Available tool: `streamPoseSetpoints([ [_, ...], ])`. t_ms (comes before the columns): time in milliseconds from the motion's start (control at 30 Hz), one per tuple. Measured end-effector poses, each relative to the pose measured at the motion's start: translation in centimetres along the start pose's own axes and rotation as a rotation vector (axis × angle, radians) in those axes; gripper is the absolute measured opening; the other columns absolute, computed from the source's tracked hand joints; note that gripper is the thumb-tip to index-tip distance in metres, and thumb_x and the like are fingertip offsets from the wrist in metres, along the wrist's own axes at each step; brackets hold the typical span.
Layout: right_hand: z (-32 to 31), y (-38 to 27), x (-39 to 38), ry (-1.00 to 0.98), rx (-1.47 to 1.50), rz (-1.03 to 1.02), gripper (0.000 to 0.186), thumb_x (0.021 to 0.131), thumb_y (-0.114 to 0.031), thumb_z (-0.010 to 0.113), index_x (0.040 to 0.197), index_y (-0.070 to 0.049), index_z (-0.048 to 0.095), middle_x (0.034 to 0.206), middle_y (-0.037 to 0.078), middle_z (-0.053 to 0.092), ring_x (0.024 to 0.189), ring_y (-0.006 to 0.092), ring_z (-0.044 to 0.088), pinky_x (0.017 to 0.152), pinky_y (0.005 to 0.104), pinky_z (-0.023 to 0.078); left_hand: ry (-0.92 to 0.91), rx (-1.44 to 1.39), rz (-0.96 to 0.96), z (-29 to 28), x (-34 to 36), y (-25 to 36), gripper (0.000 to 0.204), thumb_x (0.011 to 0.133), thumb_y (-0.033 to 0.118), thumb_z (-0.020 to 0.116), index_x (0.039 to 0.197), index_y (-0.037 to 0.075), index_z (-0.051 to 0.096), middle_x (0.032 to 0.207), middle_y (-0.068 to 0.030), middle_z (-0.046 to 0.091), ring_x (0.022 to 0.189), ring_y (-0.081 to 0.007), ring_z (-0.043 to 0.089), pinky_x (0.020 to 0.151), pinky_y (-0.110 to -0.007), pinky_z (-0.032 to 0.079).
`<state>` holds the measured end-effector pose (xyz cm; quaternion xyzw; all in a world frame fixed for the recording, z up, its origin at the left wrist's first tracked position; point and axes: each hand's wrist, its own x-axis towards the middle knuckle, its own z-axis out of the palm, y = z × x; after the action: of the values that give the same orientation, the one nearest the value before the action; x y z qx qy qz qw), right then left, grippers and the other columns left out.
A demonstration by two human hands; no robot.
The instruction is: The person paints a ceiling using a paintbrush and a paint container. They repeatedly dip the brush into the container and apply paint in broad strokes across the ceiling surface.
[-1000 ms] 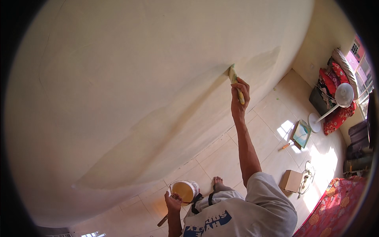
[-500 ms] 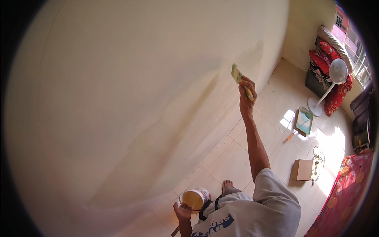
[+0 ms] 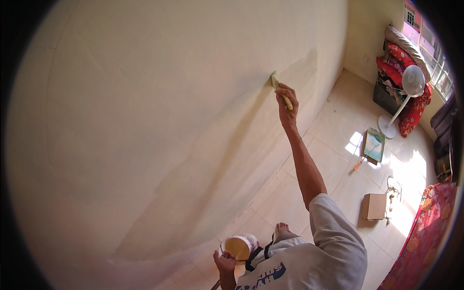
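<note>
My right hand point(image 3: 287, 104) is wrapped round the yellowish handle of a flat paintbrush point(image 3: 275, 79). The brush's bristles meet the pale wall point(image 3: 145, 116), and the arm is stretched far up and forward. Low in the picture, my left hand point(image 3: 225, 263) has its fingers curled at the rim and handle of a white paint bucket point(image 3: 249, 240) with a printed side. Yellowish-cream paint shows inside it. How the fingers grip there is partly hidden. A darker band, partly shadow, runs slantwise over the wall below the brush.
On the tiled floor to the right lie a paint tray with a roller point(image 3: 374, 145), a small cardboard box point(image 3: 374, 207) and a cable point(image 3: 392, 193). A white stand fan point(image 3: 413, 81) stands before red cushions point(image 3: 411, 113). Red patterned cloth point(image 3: 420, 232) hangs at the right edge.
My right hand has moved left and slightly up, bringing the brush's bristles onto the wall. The left hand and the bucket stay nearly in place.
</note>
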<state>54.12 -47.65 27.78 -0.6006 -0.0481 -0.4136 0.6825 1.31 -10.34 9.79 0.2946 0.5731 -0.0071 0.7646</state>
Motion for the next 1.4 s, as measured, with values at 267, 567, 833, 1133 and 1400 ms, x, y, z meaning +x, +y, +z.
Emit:
streamPoseSetpoints([
  [267, -1.3, -1.3, -0.5, -0.115, -0.023, 0.052, 0.013, 0.096, 0.003, 0.063, 0.101, -0.006, 0.071, 0.130, 0.009, 0.061, 0.121, 0.0208, 0.059, 0.098, 0.0344, 0.050, -0.010, -0.038, -0.016, -1.0, 0.4, -0.2, 0.053, 0.087, 0.066, 0.056, 0.086, 0.014, 0.054, 0.078, -0.0013, 0.055, 0.075, -0.0211, 0.049, 0.078, -0.042, 0.039],
  [567, -2.4, -0.5, 1.8, -0.052, -0.051, 0.023, 0.017, 0.097, 0.003, 0.062, 0.105, -0.008, 0.072, 0.132, 0.010, 0.059, 0.119, 0.0213, 0.059, 0.096, 0.0345, 0.051, -0.017, -0.014, 0.012, 0.1, -0.5, -0.1, 0.053, 0.088, 0.066, 0.056, 0.085, 0.013, 0.054, 0.077, -0.0023, 0.056, 0.074, -0.0235, 0.049, 0.077, -0.044, 0.040],
  [833, -0.5, -6.0, -4.3, -0.204, -0.045, 0.000, 0.017, 0.093, 0.007, 0.065, 0.102, -0.006, 0.071, 0.129, 0.010, 0.062, 0.114, 0.0209, 0.063, 0.090, 0.0332, 0.053, -0.059, -0.100, -0.016, -0.4, 0.0, -0.2, 0.053, 0.091, 0.063, 0.055, 0.085, 0.011, 0.057, 0.071, -0.0042, 0.060, 0.069, -0.0246, 0.057, 0.066, -0.040, 0.045],
  [1133, -2.5, -7.2, -4.9, -0.186, 0.079, 0.093, 0.015, 0.096, 0.004, 0.063, 0.104, -0.006, 0.072, 0.130, 0.009, 0.062, 0.115, 0.0185, 0.060, 0.093, 0.0317, 0.051, -0.085, -0.132, -0.008, -1.3, 0.1, -0.5, 0.053, 0.091, 0.063, 0.056, 0.086, 0.011, 0.057, 0.073, -0.0046, 0.060, 0.067, -0.0244, 0.056, 0.066, -0.040, 0.046],
  [1400, -0.1, -7.0, -6.1, -0.232, -0.039, -0.010, 0.020, 0.092, 0.009, 0.064, 0.103, -0.006, 0.071, 0.128, 0.010, 0.063, 0.109, 0.0207, 0.064, 0.086, 0.0315, 0.053, -0.076, -0.099, -0.004, -0.5, -0.5, -0.2, 0.052, 0.091, 0.063, 0.057, 0.087, 0.011, 0.056, 0.074, -0.0053, 0.059, 0.068, -0.0241, 0.056, 0.067, -0.040, 0.046],
])
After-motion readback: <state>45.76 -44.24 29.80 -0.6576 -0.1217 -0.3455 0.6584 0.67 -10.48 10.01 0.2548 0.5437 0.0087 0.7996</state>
